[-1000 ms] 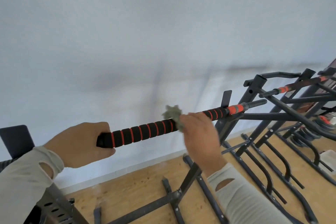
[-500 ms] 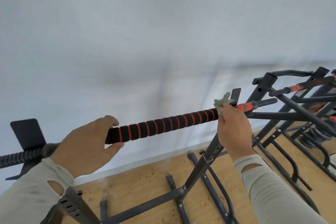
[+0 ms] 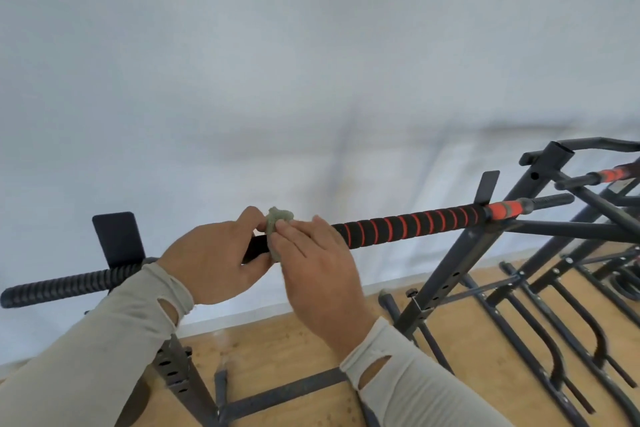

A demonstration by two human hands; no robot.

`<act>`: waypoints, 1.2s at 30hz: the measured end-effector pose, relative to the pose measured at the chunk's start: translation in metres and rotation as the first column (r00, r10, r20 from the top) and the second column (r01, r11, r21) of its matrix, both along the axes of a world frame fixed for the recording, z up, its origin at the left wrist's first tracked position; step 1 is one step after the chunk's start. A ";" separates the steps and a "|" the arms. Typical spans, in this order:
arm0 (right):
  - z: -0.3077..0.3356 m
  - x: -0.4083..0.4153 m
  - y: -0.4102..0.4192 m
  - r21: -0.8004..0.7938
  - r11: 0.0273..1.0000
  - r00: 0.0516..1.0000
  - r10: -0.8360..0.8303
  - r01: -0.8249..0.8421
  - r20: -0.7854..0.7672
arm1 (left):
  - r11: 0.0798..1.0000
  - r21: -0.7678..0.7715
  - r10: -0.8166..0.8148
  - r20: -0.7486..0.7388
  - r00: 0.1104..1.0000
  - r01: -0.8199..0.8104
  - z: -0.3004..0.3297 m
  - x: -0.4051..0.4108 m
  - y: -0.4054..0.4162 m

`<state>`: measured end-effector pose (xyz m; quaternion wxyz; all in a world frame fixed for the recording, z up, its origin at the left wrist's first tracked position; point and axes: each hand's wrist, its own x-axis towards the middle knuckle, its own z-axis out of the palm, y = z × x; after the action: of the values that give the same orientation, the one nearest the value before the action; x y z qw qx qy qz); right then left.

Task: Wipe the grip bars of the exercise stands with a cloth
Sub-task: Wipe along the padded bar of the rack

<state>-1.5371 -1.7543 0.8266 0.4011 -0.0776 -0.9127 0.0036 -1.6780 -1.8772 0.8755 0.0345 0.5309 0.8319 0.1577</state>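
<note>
The grip bar (image 3: 408,227), black foam ringed with orange, runs across the middle of the view from about 8 o'clock up toward 2 o'clock, resting on the uprights of the nearest exercise stand (image 3: 446,274). A small grey-green cloth (image 3: 278,229) is wrapped over the bar near its centre. The right hand (image 3: 318,274) presses the cloth against the foam, fingers curled over it; how far they wrap behind the bar seems hidden from here. The left hand (image 3: 211,263), at 9 o'clock of the cloth and touching it, grips the bar with fingers closed round it. Both arms wear pale sleeves (image 3: 104,340) with thumb slits. At 3 o'clock stands a second stand (image 3: 554,163) with its own orange-tipped bar (image 3: 602,177). Below lies a wooden floor (image 3: 277,350); behind, a white wall (image 3: 311,62).
</note>
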 end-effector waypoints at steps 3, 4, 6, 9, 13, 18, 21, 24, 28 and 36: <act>0.005 0.033 0.048 0.069 0.996 0.997 -0.067 0.064 0.046 | 0.994 -0.105 0.017 -0.030 0.999 -0.020 0.003 0.000 0.002; 0.007 0.046 0.067 0.078 0.990 0.991 -0.120 0.115 0.057 | 0.990 -0.139 0.024 -0.037 0.999 -0.029 0.003 0.000 0.003; 0.012 0.076 0.105 0.087 0.966 0.965 -0.252 0.245 0.079 | 0.984 -0.172 0.044 -0.020 0.999 -0.047 0.004 -0.002 0.007; 0.023 0.124 0.160 0.079 0.882 0.873 -0.472 0.466 0.122 | 0.986 -0.160 0.055 0.008 0.998 -0.054 0.004 -0.005 0.010; 0.039 0.153 0.206 0.079 0.719 0.680 -0.682 0.690 0.268 | 0.990 -0.138 0.009 0.008 1.000 -0.007 0.006 -0.007 0.010; 0.040 0.138 0.195 -0.151 0.610 0.627 -0.736 0.778 0.256 | 0.994 -0.111 -0.001 -0.109 0.994 -0.011 -0.003 0.002 0.004; 0.033 0.126 0.161 -0.262 0.633 0.680 -0.715 0.729 0.165 | 0.998 0.049 0.056 -0.184 0.981 -0.048 -0.013 0.010 0.000; 0.023 0.108 0.118 -0.219 0.764 0.791 -0.607 0.607 0.077 | 0.999 0.039 0.022 -0.161 0.987 -0.016 -0.008 0.008 -0.002; 0.008 0.061 0.051 -0.157 0.911 0.924 -0.373 0.382 0.084 | 0.987 -0.161 -0.005 -0.102 0.995 -0.011 0.003 0.008 0.003; -0.007 0.012 0.000 -0.021 0.991 0.988 -0.132 0.134 0.085 | 1.000 0.008 0.025 -0.141 0.990 -0.025 -0.015 0.006 -0.004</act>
<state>-1.5249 -1.7544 0.8197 0.3611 -0.1436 -0.9213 -0.0141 -1.6724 -1.8808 0.8606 -0.0283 0.5304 0.8383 0.1227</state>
